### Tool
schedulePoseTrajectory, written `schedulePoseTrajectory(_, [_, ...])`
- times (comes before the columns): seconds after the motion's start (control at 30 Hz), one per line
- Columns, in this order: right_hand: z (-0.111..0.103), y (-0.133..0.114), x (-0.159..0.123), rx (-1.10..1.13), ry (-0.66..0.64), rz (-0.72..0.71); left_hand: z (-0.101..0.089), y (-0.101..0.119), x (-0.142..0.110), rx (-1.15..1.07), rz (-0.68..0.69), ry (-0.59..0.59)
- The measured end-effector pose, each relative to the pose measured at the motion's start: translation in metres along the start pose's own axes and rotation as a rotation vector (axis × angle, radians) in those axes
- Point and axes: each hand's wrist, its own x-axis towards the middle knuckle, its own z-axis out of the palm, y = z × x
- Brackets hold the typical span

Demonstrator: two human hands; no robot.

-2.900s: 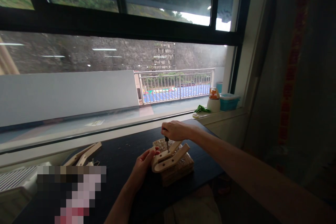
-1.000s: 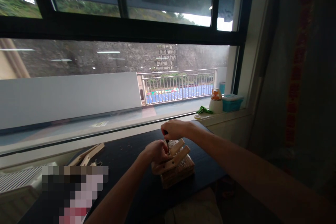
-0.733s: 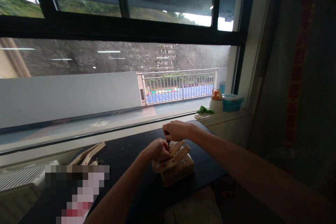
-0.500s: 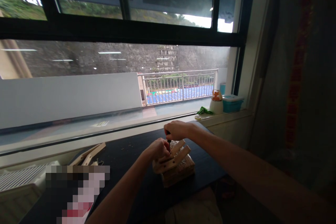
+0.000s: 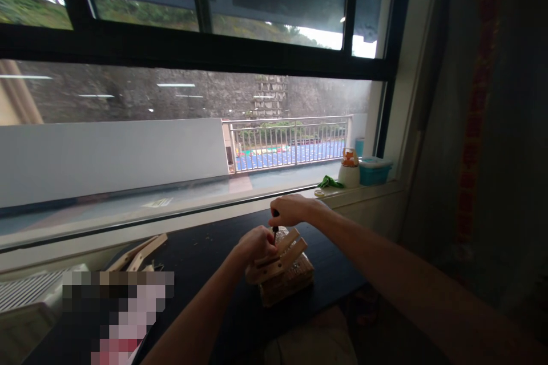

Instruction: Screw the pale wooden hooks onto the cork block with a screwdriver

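My right hand (image 5: pixel 289 210) is closed around the dark handle of a screwdriver (image 5: pixel 275 230), which points straight down. Below it, my left hand (image 5: pixel 258 243) has its fingers curled on a light wooden frame (image 5: pixel 268 271) close to the screwdriver's tip. What the tip meets is hidden behind those fingers. The frame has two slanting bars and dark holes along its side. It rests tilted on a brown block with a textured, shiny surface (image 5: pixel 291 282), which lies on the dark table (image 5: pixel 214 262).
Other drilled wooden pieces (image 5: pixel 143 254) lie at the table's left, beside a blurred-out patch. A white radiator (image 5: pixel 34 296) stands at far left. On the windowsill are a green cloth (image 5: pixel 329 182), a white pot with an orange top (image 5: pixel 349 174) and a teal box (image 5: pixel 374 172).
The view has shifted slightly. More of the screwdriver's shaft shows between my hands, and my right hand sits a little higher over the left. Both keep their grip.
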Motion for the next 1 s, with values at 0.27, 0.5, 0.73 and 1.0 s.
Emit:
schedulePoseTrajectory(0.27, [-0.011, -0.012, -0.001, 0.001, -0.003, -0.066, 0.001, -0.003, 0.002, 0.061, -0.051, -0.056])
schedulePoseTrajectory(0.5, [-0.002, -0.015, 0.003, -0.016, 0.022, -0.004, 0.003, -0.003, 0.001, 0.073, -0.084, -0.038])
schedulePoseTrajectory(0.73, [-0.016, -0.015, 0.002, -0.026, -0.057, -0.003, 0.002, -0.001, 0.001, 0.094, -0.086, -0.049])
schedulePoseTrajectory(1.0, [-0.008, -0.015, 0.002, -0.007, -0.059, -0.018, -0.005, 0.001, 0.002, 0.146, -0.070, -0.202])
